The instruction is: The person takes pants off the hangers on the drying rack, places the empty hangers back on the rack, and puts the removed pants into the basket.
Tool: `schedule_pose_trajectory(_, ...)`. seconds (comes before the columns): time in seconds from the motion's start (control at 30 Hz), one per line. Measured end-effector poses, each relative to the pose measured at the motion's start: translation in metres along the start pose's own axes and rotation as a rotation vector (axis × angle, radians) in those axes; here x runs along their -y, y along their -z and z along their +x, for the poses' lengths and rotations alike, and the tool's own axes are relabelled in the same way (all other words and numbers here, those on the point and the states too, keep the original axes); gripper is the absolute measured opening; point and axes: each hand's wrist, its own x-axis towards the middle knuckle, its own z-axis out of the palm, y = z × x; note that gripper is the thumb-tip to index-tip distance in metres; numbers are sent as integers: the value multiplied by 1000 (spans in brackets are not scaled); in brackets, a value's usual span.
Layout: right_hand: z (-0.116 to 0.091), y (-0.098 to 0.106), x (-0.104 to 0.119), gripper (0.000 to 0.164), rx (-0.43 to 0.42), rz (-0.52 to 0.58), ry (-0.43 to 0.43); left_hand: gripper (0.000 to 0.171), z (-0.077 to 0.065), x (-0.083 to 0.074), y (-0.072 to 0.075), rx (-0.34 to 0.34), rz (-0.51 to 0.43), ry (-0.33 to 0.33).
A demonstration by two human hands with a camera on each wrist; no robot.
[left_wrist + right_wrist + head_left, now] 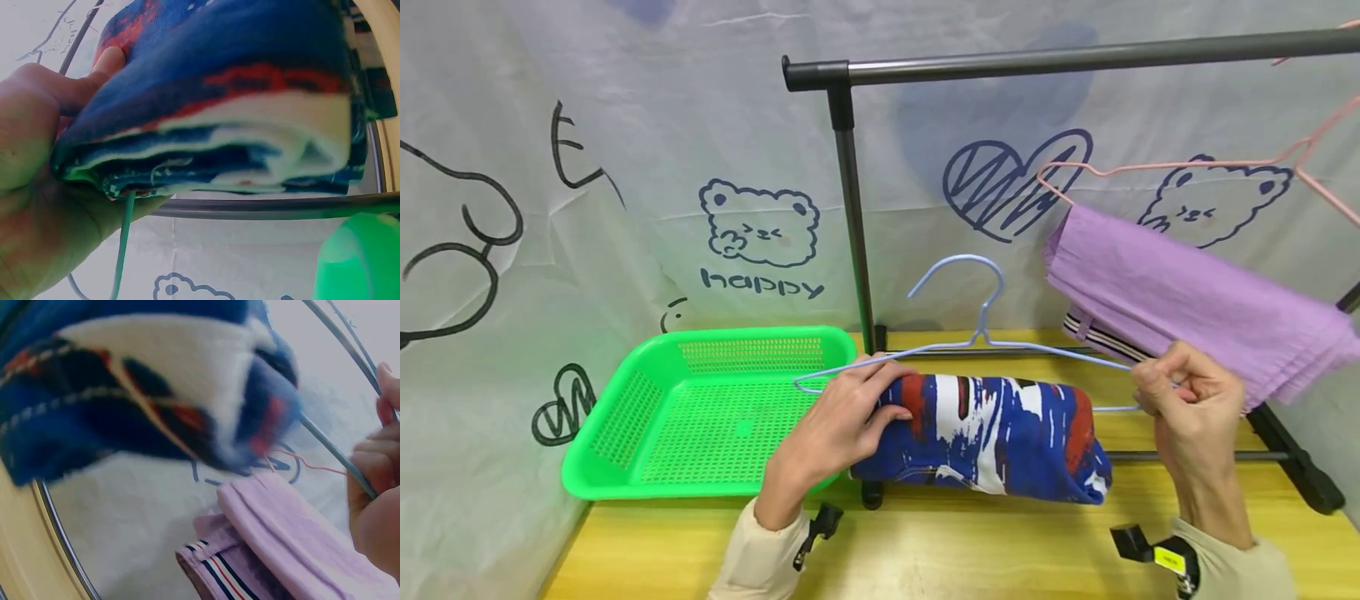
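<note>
A pale sheet with soft wrinkles makes the background, drawn with dark bears and hearts. Below it is a table of yellow wood grain with a slight shine. On this stands a rack of smooth, dark round tubes, with black joints. At the left is a green plastic basket, rectangular with rounded corners, its walls and floor pierced like a net. At the right, a purple cloth, matt and finely creased, with a striped band, hangs folded over a thin pink hanger.

In the middle, in front of the rack, is a patterned cloth, soft and thick, folded in several layers, with blue, red and white brush-like marks. It is at a light-blue hanger of slender, smooth wire, whose lower bar meets the fold; I cannot tell exactly how it passes. The left hand pinches the cloth's left end, the thumb in front. The right hand has its fingers curled around the hanger's right end.
</note>
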Motion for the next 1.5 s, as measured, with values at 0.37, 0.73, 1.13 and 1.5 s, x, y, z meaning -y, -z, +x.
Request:
schedule_pose_trajectory(0.37,3,-9,8,26,-93,90,98,57,-1,-1,-1,48,-40,22)
schedule_pose_trajectory(0.73,3,-4,4,19,-23,4,41,45,-2,0,-7,75,2,54)
schedule_pose_trajectory(1.13,2,0,30,8,163,-840,-35,39,-1,-2,-7,-2,84,58)
schedule_pose_trajectory(1.5,2,-15,38,10,198,-1167,-203,36,2,-5,-12,-49,105,82)
